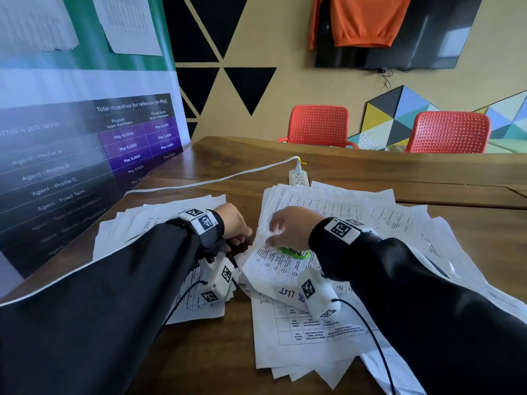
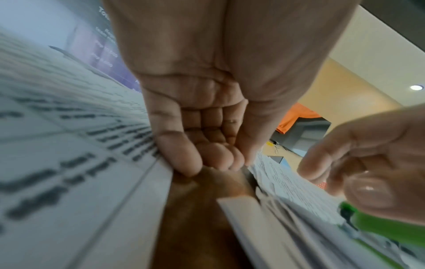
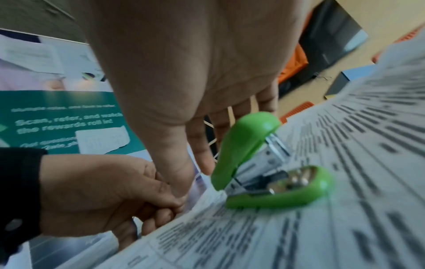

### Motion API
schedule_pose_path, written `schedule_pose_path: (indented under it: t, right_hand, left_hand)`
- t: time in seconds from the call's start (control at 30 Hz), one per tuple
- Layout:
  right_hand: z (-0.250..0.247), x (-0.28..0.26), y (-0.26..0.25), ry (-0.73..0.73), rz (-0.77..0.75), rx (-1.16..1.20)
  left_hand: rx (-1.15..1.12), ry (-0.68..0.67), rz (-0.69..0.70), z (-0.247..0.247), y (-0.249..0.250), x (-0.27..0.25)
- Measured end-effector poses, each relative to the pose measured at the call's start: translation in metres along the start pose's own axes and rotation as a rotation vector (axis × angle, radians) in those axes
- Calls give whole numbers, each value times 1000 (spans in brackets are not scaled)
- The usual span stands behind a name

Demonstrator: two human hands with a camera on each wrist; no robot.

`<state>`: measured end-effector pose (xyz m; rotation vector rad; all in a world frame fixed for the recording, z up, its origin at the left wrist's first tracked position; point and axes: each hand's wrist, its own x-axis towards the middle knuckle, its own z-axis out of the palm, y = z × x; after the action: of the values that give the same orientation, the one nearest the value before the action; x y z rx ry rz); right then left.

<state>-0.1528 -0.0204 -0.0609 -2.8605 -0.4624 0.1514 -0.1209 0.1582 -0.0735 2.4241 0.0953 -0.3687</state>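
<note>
1. The green stapler (image 3: pixel 264 174) lies with its top arm raised on the printed sheets (image 3: pixel 333 227), which cover the surface (image 1: pixel 199 352).
2. The right hand (image 3: pixel 195 72) hovers over it, grip spread. The left hand (image 3: pixel 103 196) curls at the sheets' edge; I cannot tell if it pinches them.
3. The stapler is probably light, stiff and smooth, so clasp it across top and base. The sheets are limp and likely to slide.
4. The blue handwriting (image 1: pixel 286 292) reads "LIST". The banner (image 1: pixel 131 105) reads "Total incentive for referrer (in Php)".

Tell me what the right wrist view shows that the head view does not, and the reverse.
Only the right wrist view shows the green stapler plainly: opened wide, metal bared, lying on a printed sheet. Only the head view shows the white power strip and a red chair. Both show the right hand over the stapler, the left hand beside it.
</note>
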Motion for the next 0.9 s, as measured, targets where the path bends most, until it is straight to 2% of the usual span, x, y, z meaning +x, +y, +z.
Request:
schedule_pose_path:
  t: [0.1, 0.37, 0.57, 0.7, 0.8, 0.9]
  right_hand:
    - [-6, 4, -14, 29, -118, -44]
    - [-6, 27, -45, -158, -256, -325]
    - [-7, 33, -46, -117, -331, -432]
    - [-4, 34, -41, -111, -277, -374]
    - [-5, 36, -33, -59, -196, -232]
    - [-7, 34, -30, -14, -188, -181]
  left_hand:
    - [-159, -22, -22, -2, -8, 1]
    - [-300, -34, -52, -4, -19, 6]
    - [-338, -8, -10, -5, -21, 4]
    - [-362, -30, 16, -6, -24, 3]
    - [-374, -61, 88, -8, -28, 0]
    - [-351, -69, 148, -8, -26, -4]
